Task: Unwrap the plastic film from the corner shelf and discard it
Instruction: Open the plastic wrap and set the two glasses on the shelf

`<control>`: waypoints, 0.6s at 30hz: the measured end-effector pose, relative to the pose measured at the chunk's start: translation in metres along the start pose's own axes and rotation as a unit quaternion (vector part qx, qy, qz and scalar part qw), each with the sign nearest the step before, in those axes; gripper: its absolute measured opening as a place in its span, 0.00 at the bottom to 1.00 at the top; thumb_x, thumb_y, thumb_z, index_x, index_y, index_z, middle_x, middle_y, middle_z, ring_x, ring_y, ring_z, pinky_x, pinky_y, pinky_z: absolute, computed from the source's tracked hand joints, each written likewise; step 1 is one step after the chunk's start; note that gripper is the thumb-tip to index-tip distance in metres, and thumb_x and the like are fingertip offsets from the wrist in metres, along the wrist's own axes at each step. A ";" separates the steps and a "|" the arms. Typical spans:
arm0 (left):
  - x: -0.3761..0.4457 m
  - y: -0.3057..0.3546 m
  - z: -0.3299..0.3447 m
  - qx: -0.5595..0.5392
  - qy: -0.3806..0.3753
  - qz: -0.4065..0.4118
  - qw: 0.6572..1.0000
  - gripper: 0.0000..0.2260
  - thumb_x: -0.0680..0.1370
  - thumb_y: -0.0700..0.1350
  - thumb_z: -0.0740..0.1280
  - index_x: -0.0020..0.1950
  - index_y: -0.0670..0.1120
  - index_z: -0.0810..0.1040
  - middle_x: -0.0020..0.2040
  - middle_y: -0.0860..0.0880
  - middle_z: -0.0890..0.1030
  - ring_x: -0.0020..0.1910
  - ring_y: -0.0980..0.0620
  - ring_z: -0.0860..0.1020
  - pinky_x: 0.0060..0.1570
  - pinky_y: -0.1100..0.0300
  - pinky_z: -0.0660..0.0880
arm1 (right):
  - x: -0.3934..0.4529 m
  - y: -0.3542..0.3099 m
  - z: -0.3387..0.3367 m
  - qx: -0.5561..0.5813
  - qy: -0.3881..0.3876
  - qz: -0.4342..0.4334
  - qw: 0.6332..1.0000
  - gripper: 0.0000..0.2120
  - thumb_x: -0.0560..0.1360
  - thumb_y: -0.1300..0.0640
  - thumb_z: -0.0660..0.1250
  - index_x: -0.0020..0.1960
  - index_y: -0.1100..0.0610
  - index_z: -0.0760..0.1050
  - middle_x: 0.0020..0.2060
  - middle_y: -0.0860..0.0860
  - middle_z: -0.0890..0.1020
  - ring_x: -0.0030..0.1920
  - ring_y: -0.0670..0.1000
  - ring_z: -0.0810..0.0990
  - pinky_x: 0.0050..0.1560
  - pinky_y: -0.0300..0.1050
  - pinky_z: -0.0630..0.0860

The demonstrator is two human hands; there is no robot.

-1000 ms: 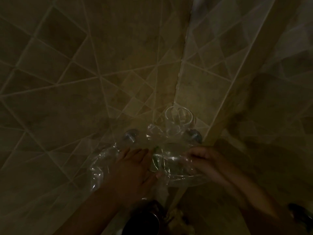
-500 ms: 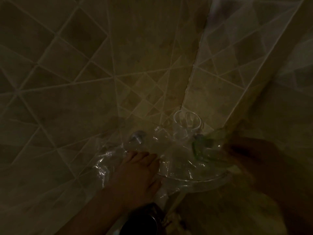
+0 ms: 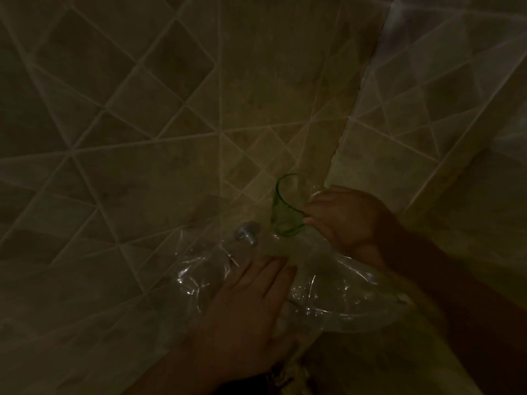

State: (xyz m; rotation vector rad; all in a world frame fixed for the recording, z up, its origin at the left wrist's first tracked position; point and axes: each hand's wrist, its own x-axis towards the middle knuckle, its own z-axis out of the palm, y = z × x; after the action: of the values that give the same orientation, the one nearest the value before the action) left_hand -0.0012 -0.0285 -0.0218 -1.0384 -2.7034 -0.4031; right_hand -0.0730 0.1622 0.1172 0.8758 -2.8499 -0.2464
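Observation:
A clear glass corner shelf (image 3: 339,306) sits in the tiled wall corner, covered in crinkled transparent plastic film (image 3: 199,269). My left hand (image 3: 251,303) lies flat on the film at the shelf's left front, fingers stretched forward. My right hand (image 3: 348,220) is closed around a green-tinted glass (image 3: 285,212), tilted, at the back of the shelf near the corner. A round metal wall mount (image 3: 247,233) shows under the film left of the glass.
Beige diamond-pattern wall tiles (image 3: 142,138) meet at the corner seam (image 3: 350,115) above the shelf. The light is dim. A dark object (image 3: 273,380) sits low below the shelf, too dark to identify.
My right hand picked up the green glass from the shelf's front, swung it right, then brought it to the back corner. The clear glass seen there earlier is hidden. My left hand stayed on the film.

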 end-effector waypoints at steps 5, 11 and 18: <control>-0.003 0.007 0.005 0.093 -0.095 -0.015 0.991 0.46 0.63 0.67 0.70 0.75 0.46 0.64 0.69 0.44 0.75 0.67 0.42 0.72 0.63 0.40 0.69 | 0.006 -0.003 0.034 -0.005 -0.046 0.031 0.998 0.15 0.81 0.48 0.54 0.60 0.52 0.74 0.61 0.48 0.78 0.63 0.50 0.72 0.62 0.42 0.65; -0.006 0.007 -0.001 0.067 -0.067 -0.006 0.995 0.30 0.72 0.55 0.59 0.74 0.49 0.62 0.65 0.46 0.78 0.65 0.42 0.75 0.61 0.41 0.70 | 0.000 -0.002 0.054 -0.029 0.007 -0.007 1.000 0.11 0.78 0.46 0.58 0.52 0.49 0.77 0.51 0.47 0.82 0.57 0.52 0.74 0.56 0.49 0.68; -0.010 0.010 -0.011 0.025 -0.119 -0.008 0.993 0.28 0.80 0.56 0.53 0.76 0.59 0.44 0.79 0.48 0.55 0.77 0.42 0.51 0.72 0.45 0.49 | -0.001 0.003 0.081 0.026 0.030 0.016 0.999 0.16 0.73 0.36 0.56 0.49 0.48 0.71 0.54 0.45 0.77 0.64 0.51 0.66 0.59 0.58 0.65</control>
State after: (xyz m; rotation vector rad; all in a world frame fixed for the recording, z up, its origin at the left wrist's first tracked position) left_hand 0.0138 -0.0316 -0.0124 -1.1174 -2.9140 -0.2245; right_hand -0.0889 0.1738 0.0389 0.8312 -2.8240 -0.1393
